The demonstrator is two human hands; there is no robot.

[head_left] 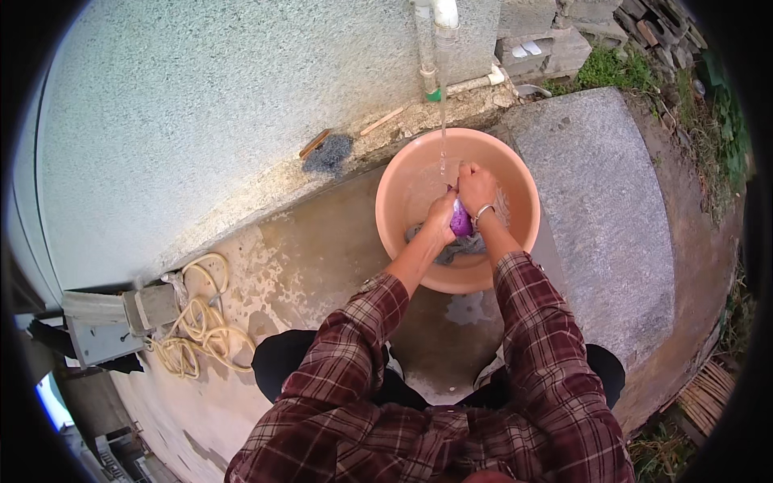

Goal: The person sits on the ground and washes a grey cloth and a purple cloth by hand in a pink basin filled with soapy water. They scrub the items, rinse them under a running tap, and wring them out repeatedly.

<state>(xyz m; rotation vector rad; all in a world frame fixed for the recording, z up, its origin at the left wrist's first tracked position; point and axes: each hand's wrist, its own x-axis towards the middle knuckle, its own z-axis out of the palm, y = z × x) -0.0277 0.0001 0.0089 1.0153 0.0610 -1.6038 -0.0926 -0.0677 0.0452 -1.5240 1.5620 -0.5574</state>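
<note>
An orange plastic basin stands on wet concrete beneath a thin stream of falling water. Over the basin, my left hand grips a purple cloth from its left side. My right hand, with a bracelet at the wrist, is closed on the upper part of the same purple cloth, close beside the left. Some white shows on the cloth between the hands. Grey cloth lies low in the basin under my hands, partly hidden by them.
White pipes run down the wall behind the basin. A wooden-backed brush and a dark grey scouring pad rest on the ledge. At right lies a stone slab; a coiled yellowish hose is at left, near a concrete block.
</note>
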